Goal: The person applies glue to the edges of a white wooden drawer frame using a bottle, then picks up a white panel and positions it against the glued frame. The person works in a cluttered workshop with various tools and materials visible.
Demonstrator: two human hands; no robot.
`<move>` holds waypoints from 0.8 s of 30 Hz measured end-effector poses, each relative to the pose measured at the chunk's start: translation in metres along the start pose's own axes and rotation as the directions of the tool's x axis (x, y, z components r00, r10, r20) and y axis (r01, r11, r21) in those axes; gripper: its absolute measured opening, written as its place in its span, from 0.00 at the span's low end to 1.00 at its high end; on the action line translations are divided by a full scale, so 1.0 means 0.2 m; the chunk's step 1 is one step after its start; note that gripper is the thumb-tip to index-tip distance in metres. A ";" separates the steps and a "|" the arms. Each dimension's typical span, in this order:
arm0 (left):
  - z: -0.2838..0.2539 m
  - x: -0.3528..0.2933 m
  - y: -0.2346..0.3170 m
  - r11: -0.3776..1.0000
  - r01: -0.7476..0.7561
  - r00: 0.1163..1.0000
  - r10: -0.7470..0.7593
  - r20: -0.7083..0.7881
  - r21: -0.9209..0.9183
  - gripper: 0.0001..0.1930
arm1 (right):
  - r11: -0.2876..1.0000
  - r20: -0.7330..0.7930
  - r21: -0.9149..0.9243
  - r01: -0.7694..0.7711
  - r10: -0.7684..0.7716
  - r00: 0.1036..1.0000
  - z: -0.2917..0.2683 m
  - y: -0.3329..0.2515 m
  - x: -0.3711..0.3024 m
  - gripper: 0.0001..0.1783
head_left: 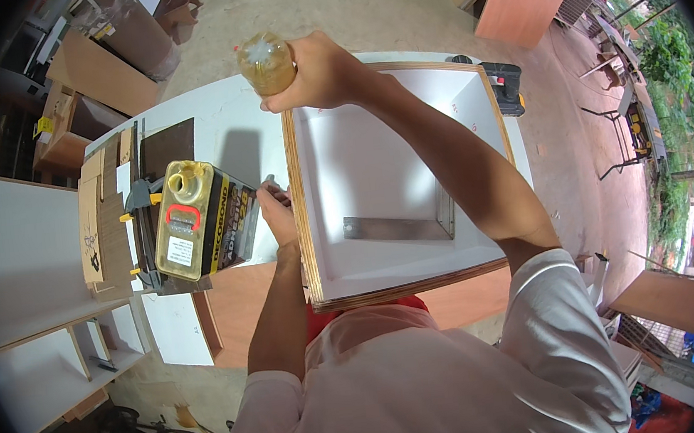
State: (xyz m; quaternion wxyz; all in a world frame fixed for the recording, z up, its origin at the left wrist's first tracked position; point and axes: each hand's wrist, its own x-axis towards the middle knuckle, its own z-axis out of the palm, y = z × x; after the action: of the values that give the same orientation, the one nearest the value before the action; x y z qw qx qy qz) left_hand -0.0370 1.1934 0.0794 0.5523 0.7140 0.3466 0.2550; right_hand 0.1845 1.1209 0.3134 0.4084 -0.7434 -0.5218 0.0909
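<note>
My right hand (312, 71) is wrapped round a clear plastic bottle (267, 64) smeared with yellowish glue, held up over the far left corner of an open white box (375, 164) with plywood edges. The bottle's round end faces up; its other end is hidden. Beside the box's left wall, my left hand (278, 213) is low, with its fingers curled. A small grey tip shows just beyond those fingers, and what they hold is too hidden to name. Left of that hand stands a rectangular adhesive can (188, 219) with a red handle and a glue-smeared spout.
Inside the box lies a metal angle square (394, 227). A black clamp with yellow parts (143, 198) and wood strips (104, 215) lie on the white table's left side. A black-and-yellow power tool (506, 88) sits behind the box's right side. White shelving (51, 353) stands left.
</note>
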 end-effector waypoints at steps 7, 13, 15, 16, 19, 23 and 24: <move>-0.02 0.02 -0.09 0.988 -0.145 0.987 0.140 0.078 0.060 0.26 | 0.997 0.092 -0.032 -0.066 0.068 0.993 0.04 -0.05 -0.03 0.29; -0.23 -0.11 -0.21 0.963 -0.269 0.912 0.245 0.329 0.030 0.25 | 0.995 0.110 0.017 -0.096 0.094 0.990 0.05 -0.06 -0.09 0.26; -0.37 -0.21 -0.24 0.935 -0.354 0.839 0.316 0.444 0.002 0.23 | 0.999 0.166 -0.009 -0.048 0.049 0.985 0.07 -0.08 -0.15 0.24; -0.43 -0.28 -0.25 0.959 -0.280 0.869 0.270 0.415 -0.037 0.24 | 0.997 0.150 0.006 -0.077 0.075 0.986 0.07 -0.08 -0.15 0.23; -0.67 -0.47 -0.03 0.994 -0.101 0.858 0.072 0.508 0.030 0.26 | 0.989 0.148 0.071 -0.129 0.117 0.982 0.07 -0.10 -0.17 0.23; -1.01 -0.67 -0.13 0.996 -0.030 0.911 -0.008 0.413 0.086 0.24 | 0.969 0.176 0.233 0.085 -0.128 0.976 0.20 -0.35 -0.41 0.21; -1.08 -0.71 -0.17 0.994 0.001 0.941 -0.037 0.336 0.109 0.24 | 0.978 0.246 0.208 -0.034 -0.019 0.969 0.19 -0.34 -0.42 0.22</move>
State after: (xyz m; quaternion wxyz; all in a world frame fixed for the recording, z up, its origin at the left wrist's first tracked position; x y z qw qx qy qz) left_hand -0.2949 1.2194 0.1052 0.5669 0.7723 0.2668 0.1046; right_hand 0.0793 1.0773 0.3128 0.4162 -0.6810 -0.5531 0.2390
